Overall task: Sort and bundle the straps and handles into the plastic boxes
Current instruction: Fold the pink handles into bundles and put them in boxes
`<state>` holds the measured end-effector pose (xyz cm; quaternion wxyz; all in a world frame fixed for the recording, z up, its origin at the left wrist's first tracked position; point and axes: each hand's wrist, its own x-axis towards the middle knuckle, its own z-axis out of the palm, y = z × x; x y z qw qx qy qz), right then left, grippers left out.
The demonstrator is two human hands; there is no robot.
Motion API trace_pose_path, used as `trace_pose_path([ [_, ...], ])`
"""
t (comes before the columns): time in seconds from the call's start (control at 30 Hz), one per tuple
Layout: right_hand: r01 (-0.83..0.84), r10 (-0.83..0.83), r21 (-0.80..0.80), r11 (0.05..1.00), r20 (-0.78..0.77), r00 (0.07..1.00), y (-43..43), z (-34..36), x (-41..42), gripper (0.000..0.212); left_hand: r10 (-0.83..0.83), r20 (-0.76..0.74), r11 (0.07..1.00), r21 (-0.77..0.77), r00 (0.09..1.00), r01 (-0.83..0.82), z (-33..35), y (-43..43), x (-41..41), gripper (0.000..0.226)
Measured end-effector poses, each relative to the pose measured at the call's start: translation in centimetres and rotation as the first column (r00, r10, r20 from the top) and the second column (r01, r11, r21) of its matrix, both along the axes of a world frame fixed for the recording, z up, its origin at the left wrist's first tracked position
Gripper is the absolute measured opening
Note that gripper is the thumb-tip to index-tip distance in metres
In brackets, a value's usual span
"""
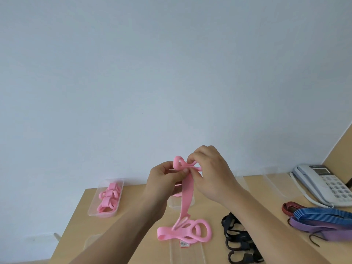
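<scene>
Head view shows the left hand (165,178) and right hand (210,173) pinching a pink strap (185,197) above the counter (133,225), one plastic box (107,197) already filled, black straps (238,239) and colored bands (322,218) unsorted.

On the table: 2 hands (167,180) (211,174), 1 pink strap (185,199) held up, approx. 4 clear plastic boxes (91,212), 1 desk phone (325,184), 1 black strap pile (238,242), 3 coloured bands (322,216).
</scene>
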<state>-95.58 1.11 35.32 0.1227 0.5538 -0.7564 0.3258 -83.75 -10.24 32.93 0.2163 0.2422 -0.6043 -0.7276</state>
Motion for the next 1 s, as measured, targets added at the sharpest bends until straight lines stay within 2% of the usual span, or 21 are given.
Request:
trace_pose_path([
  [0.17, -0.007, 0.008, -0.112, 0.994, 0.006, 1.0, 0.0, -0.6, 0.0, 0.011, -0.088, -0.02, 0.995, 0.036, 0.996, 0.088, 0.5, -0.4, 0.4, 0.039],
  [0.3, -0.049, 0.051, -0.198, 0.979, 0.005, 0.999, -0.1, -0.9, 0.0, 0.021, -0.134, -0.052, 0.989, 0.051, 0.99, 0.137, 0.8, -1.0, 0.4, 0.034],
  [0.47, -0.09, 0.091, -0.187, 0.978, -0.002, 0.996, 0.3, -1.3, -0.1, 0.018, -0.138, -0.1, 0.984, 0.101, 0.985, 0.148, 0.7, -1.2, 0.5, 0.017],
  [0.57, -0.092, 0.093, -0.178, 0.98, -0.003, 0.996, 0.6, -1.4, 0.0, 0.015, -0.105, -0.118, 0.982, 0.142, 0.987, 0.121, 0.8, -1.3, 0.5, 0.022],
  [0.63, -0.099, 0.103, -0.178, 0.979, 0.009, 0.995, 0.8, -1.3, 0.0, 0.016, -0.071, -0.1, 0.986, 0.144, 0.992, 0.085, 0.7, -1.2, 0.4, 0.038],
  [0.7, -0.111, 0.123, -0.176, 0.978, 0.057, 0.991, 1.0, -1.2, 0.2, 0.016, -0.047, -0.078, 0.991, 0.123, 0.996, 0.057, 0.7, -1.0, 0.4, 0.049],
  [0.87, -0.077, 0.139, -0.209, 0.975, 0.298, 0.945, 1.0, -0.6, 0.2, 0.019, 0.016, -0.022, 1.0, 0.012, 1.0, -0.016, 0.3, -0.7, 0.3, 0.048],
  [0.93, -0.031, 0.08, -0.13, 0.991, 0.393, 0.916, 0.9, -0.3, -0.2, 0.022, 0.029, -0.014, 0.999, -0.017, 0.999, -0.029, 0.2, -0.4, 0.2, 0.046],
  [1.0, -0.055, 0.058, -0.018, 0.998, 0.431, 0.901, 0.8, 0.0, -0.5, 0.021, 0.038, -0.004, 0.999, -0.038, 0.999, -0.038, 0.0, -0.4, 0.2, 0.047],
])
